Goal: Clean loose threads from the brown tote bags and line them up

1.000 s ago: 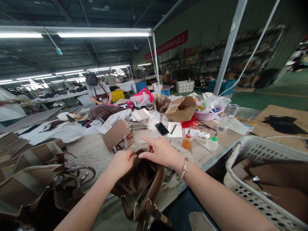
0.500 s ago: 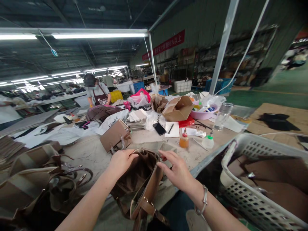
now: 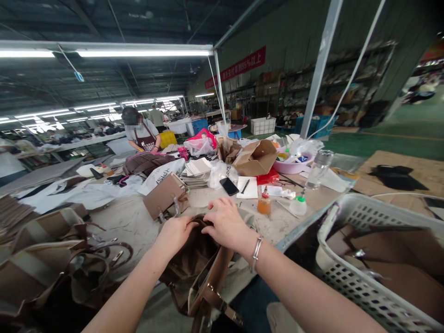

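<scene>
Left hand [image 3: 175, 237] pinches the brown bag [image 3: 198, 260] by its rim; I'd hold it taut. Right hand [image 3: 227, 225] curls alongside; whether it grips, I can't tell.

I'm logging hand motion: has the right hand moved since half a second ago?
Yes. Judged against the black smartphone, the right hand has moved leftward and slightly up the view, closer to the left hand on the brown handbag.

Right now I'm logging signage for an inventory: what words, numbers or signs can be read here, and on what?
"95%以上": on the red banner; its far-left characters are blurred.
Perhaps "RPIST": on the white bag; uncertain.
Too small or blurred to read: print on the co-worker's apron and the clear plastic bag.
</scene>
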Tool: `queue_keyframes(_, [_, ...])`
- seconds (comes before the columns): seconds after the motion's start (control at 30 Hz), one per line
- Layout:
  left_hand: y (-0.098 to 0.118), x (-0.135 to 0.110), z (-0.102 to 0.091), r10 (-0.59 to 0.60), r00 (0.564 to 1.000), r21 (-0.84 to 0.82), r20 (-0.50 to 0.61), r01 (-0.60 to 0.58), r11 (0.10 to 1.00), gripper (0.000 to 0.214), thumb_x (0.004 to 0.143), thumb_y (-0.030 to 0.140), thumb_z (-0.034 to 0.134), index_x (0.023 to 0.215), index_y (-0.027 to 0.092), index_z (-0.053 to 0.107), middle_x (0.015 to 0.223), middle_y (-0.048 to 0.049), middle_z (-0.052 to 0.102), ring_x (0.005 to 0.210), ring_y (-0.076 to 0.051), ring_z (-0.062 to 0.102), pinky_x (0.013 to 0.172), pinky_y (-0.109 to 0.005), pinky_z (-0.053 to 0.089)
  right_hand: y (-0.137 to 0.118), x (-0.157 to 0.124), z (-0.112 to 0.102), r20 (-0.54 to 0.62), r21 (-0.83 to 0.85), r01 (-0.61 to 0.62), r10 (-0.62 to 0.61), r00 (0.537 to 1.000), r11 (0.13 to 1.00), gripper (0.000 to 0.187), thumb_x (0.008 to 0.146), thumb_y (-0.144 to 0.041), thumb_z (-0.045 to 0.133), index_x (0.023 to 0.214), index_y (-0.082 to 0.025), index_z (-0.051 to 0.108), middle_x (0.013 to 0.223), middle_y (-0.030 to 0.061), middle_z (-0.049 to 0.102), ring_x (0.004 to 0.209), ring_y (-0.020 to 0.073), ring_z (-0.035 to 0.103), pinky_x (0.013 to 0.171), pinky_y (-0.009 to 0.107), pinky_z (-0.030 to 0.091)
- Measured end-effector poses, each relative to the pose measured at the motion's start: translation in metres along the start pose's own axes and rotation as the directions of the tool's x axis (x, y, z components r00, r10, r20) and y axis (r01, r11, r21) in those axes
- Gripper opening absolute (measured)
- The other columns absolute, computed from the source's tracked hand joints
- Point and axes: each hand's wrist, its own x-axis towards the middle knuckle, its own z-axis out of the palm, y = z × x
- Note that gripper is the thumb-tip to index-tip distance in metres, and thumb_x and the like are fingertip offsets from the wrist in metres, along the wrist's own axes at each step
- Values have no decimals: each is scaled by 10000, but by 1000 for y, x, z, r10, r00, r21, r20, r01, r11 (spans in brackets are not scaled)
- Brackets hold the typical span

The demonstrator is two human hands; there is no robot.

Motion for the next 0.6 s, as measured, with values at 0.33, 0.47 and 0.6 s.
queue_keyframes(0.33, [-2, 0, 5, 24, 999, 45, -24, -23, 999, 339, 893, 374, 381, 791, 196, 651, 735, -45, 694, 695, -189, 638, 594, -252, 384, 8, 17, 13, 36, -168, -59, 66, 997, 984, 195, 777, -369, 626, 712, -194, 684, 842, 44, 589, 891, 209, 457, 837, 346, 339])
queue_keyframes(0.47, [-2, -1, 8, 34, 999, 65, -24, -32, 997, 338, 901, 355, 362, 787, 188, 632, 743, -52, 691, 703, -182, 639, 605, -252, 382, 7, 21, 15, 96, -204, -131, 153, 984, 970, 214, 807, -370, 572, 781, -192, 687, 860, 55, 599, 832, 192, 520, 742, 296, 390])
queue_keyframes(0.6, [1, -3, 7, 36, 999, 84, -37, -33, 996, 334, 903, 353, 346, 783, 199, 617, 730, -44, 687, 706, -186, 640, 612, -259, 383, 6, 24, 17, 155, -224, -175, 212, 965, 959, 250, 831, -383, 519, 841, -193, 681, 886, 56, 601, 749, 168, 570, 634, 257, 418])
